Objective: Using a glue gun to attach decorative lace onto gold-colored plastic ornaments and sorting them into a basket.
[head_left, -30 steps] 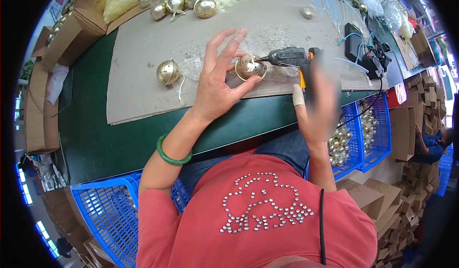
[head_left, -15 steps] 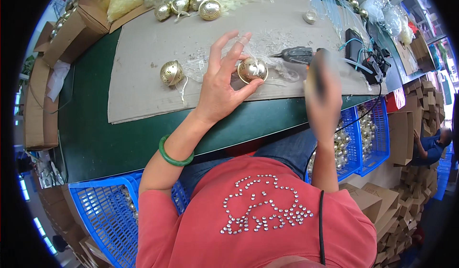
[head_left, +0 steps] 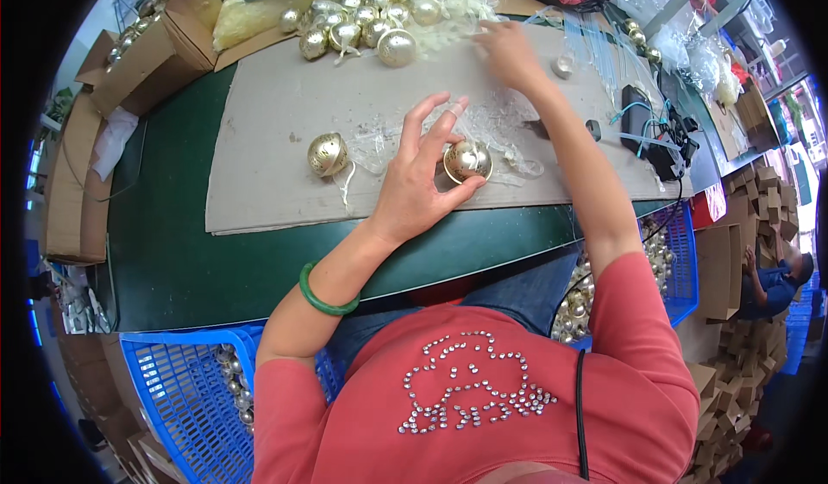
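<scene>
Your left fingers (head_left: 457, 194) grasp the gold ball (head_left: 468, 160), likely light, stiff and slippery; grip its sides. Whether your right fingers (head_left: 496, 39) hold anything, you cannot tell.

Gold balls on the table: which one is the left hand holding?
The gold ball pinched in the left hand; the lone ball to its left lies untouched on the cardboard, the other balls farther back.
</scene>
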A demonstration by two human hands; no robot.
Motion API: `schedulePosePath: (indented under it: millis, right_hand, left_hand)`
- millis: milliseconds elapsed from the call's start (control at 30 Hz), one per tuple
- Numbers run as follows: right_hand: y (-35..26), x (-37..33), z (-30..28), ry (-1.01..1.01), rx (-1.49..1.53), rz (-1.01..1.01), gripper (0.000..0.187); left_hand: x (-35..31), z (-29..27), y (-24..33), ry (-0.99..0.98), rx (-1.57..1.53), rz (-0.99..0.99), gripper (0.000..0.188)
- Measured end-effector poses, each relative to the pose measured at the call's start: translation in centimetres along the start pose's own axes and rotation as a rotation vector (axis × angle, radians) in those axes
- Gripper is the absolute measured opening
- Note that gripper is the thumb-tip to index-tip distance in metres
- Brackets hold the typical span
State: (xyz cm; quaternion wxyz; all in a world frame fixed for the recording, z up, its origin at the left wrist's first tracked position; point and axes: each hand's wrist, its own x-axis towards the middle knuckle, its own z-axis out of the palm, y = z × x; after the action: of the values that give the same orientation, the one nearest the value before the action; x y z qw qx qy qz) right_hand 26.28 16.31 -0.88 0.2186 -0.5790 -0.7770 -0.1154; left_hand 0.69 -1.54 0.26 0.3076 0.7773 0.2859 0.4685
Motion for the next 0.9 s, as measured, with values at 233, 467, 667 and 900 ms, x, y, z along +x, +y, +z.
schedulePosePath:
  millis: [233, 467, 667, 900]
  right_hand:
    - [-1.6, -0.6, -4.5, -0.203, 0.637, 0.056, 0.041]
    - [-8.5, -10.7, -12.8, -0.340, 1.279, 0.128, 0.050]
    - [-8.5, -13.1, -12.7, -0.374, 1.430, 0.122, 0.053]
    - [-8.9, -14.5, -12.6, -0.336, 1.515, 0.147, 0.058]
  left_hand:
    - [0.1, -1.0, -0.7, 0.006, -0.135, -0.144, 0.101]
    - [-0.1, -0.6, -0.3, -0.096, -0.441, -0.118, 0.104]
    - [0.0, -0.2, -0.7, -0.156, -0.412, -0.094, 0.099]
    - [-0.4, -0.2, 0.4, -0.197, -0.483, -0.152, 0.097]
